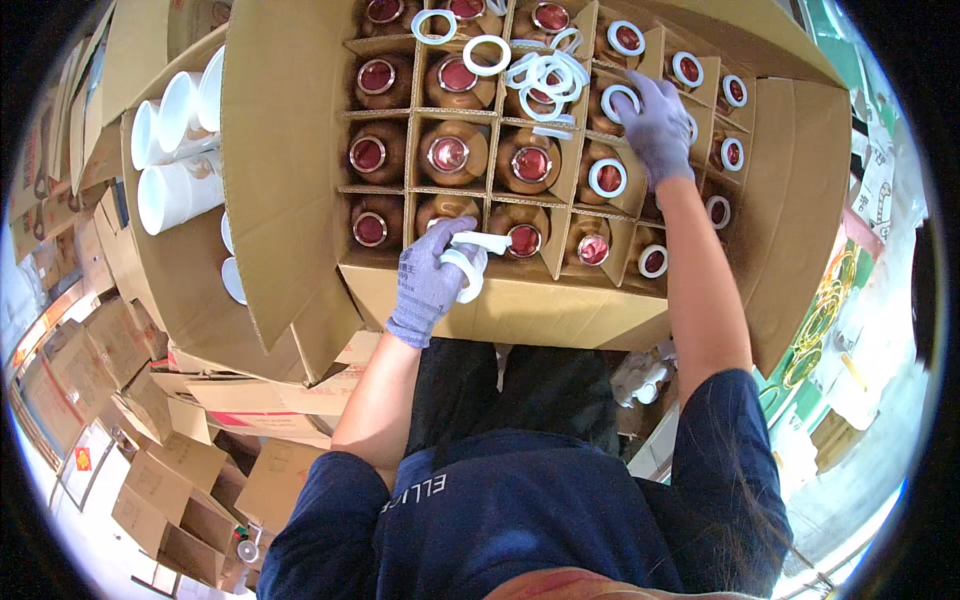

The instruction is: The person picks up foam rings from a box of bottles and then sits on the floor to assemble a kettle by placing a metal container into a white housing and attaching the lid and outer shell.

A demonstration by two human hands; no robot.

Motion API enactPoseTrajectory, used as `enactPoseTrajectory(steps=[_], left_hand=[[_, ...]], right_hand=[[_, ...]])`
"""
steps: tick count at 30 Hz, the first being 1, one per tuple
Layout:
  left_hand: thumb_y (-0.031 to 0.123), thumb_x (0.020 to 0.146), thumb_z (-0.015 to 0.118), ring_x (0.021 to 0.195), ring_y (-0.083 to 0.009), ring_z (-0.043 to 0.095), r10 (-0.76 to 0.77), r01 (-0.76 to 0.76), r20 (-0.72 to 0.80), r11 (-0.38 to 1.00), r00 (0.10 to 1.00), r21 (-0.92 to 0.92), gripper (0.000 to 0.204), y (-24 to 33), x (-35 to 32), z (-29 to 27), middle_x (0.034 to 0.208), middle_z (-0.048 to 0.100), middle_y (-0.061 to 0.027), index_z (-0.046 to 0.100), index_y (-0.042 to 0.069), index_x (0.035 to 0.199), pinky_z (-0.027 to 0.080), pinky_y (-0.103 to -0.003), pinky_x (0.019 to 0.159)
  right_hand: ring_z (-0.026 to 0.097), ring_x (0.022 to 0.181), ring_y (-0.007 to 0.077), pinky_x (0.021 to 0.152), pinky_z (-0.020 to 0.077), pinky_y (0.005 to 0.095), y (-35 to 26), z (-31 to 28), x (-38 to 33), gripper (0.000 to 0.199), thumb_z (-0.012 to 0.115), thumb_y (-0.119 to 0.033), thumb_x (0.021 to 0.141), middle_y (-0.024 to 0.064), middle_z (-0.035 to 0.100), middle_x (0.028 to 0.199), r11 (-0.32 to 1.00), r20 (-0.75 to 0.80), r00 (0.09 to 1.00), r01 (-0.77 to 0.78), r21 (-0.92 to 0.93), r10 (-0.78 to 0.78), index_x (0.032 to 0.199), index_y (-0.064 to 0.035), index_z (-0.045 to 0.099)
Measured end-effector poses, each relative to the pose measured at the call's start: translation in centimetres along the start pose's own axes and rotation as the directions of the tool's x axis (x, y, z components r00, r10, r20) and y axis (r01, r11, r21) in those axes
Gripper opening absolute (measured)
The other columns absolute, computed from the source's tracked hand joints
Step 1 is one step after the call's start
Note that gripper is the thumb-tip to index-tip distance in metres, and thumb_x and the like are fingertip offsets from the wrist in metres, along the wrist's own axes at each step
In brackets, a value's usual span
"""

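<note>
I see my left hand in a grey-purple glove closed around a few white rings, held bunched at the near wall of the box; the fingers curl tight on them and one ring sticks out to the right of the grip. Just past that grip, in the nearest row of cells, stand brown bottles with red caps, the closest one right beside the held rings. My right hand, gloved the same, is stretched further into the box, well apart from the left, with its fingers spread flat over a cell; I cannot tell whether it pinches anything, though a ring on a bottle sits just beneath the palm. To the left of that hand a loose pile of rings lies on top of the dividers, touching the bottle tops there. Bottles to the right of the right hand already wear white rings around their caps; those to the left of it, toward my left hand, mostly show bare caps. Far to the left of both grips, beyond the box flap, white cups lie stacked on their sides.
</note>
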State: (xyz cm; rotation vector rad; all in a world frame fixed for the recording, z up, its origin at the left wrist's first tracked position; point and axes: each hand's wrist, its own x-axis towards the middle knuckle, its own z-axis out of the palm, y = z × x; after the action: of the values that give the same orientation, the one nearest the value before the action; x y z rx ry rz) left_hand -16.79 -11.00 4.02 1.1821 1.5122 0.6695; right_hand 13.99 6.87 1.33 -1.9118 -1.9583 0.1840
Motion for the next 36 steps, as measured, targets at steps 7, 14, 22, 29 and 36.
enactPoseTrajectory(steps=[7, 14, 22, 29, 36], left_hand=[[0.017, 0.095, 0.063, 0.079, -0.0130, 0.065, -0.037, 0.054, 0.157, 0.993, 0.987, -0.102, 0.023, -1.9, -2.3, 2.5, 0.089, 0.071, -0.0065, 0.069, 0.003, 0.113, 0.053, -0.029, 0.071], [0.009, 0.093, 0.061, 0.080, -0.0119, 0.067, -0.235, 0.273, 0.145, 0.885, 0.961, -0.378, 0.021, -4.9, -4.3, 1.3, 0.092, 0.072, -0.0065, 0.069, 0.001, 0.110, 0.053, -0.026, 0.072], [0.006, 0.088, 0.057, 0.085, -0.0201, 0.070, 0.173, -0.194, 0.196, 0.976, 0.965, 0.095, 0.021, -5.4, -3.9, 0.9, 0.094, 0.072, -0.0101, 0.069, 0.002, 0.105, 0.054, -0.032, 0.073], [0.001, 0.076, 0.058, 0.086, -0.0317, 0.068, 0.096, -0.120, 0.225, 0.988, 0.970, 0.095, 0.051, -2.5, -3.5, 1.5, 0.093, 0.070, -0.0142, 0.063, 0.009, 0.125, 0.054, -0.039, 0.078], [0.021, 0.079, 0.064, 0.093, -0.0363, 0.068, -0.110, -0.239, 0.446, 0.720, 0.888, 0.652, 0.079, -2.2, -2.6, 4.1, 0.106, 0.067, -0.0210, 0.035, 0.019, 0.152, 0.055, -0.045, 0.081]], right_hand=[[0.067, 0.097, 0.0339, 0.088, 0.0519, 0.0415, -9.6, -4.6, -15.0, 0.043, 0.074, -0.032, 0.084, 0.0179, 0.070, 0.104, 0.804, 0.753, 0.612, -0.307, 0.509, -0.243, 0.115, -0.0031, 0.069], [0.069, 0.077, 0.0225, 0.071, 0.0542, 0.0328, -9.5, -0.5, -18.5, 0.024, 0.067, -0.016, 0.091, 0.0141, 0.071, 0.093, 0.743, 0.480, 0.877, -0.346, 0.573, 0.038, 0.108, -0.0001, 0.071], [0.067, 0.076, 0.0223, 0.068, 0.0543, 0.0333, -8.9, 1.3, -18.0, 0.019, 0.070, -0.014, 0.088, 0.0088, 0.068, 0.090, 0.737, 0.446, 0.894, -0.337, 0.586, 0.054, 0.105, -0.0049, 0.069], [0.061, 0.088, 0.0282, 0.078, 0.0516, 0.0426, -6.8, 1.3, -20.5, 0.023, 0.070, -0.017, 0.081, 0.0067, 0.061, 0.104, 0.906, 0.366, 0.837, 0.320, 0.278, -0.408, 0.103, -0.0130, 0.066], [0.062, 0.091, 0.0278, 0.080, 0.0511, 0.0425, -6.8, 1.3, -21.0, 0.024, 0.067, -0.014, 0.083, 0.0075, 0.061, 0.109, 0.901, 0.392, 0.814, 0.358, 0.244, -0.429, 0.107, -0.0117, 0.065]])
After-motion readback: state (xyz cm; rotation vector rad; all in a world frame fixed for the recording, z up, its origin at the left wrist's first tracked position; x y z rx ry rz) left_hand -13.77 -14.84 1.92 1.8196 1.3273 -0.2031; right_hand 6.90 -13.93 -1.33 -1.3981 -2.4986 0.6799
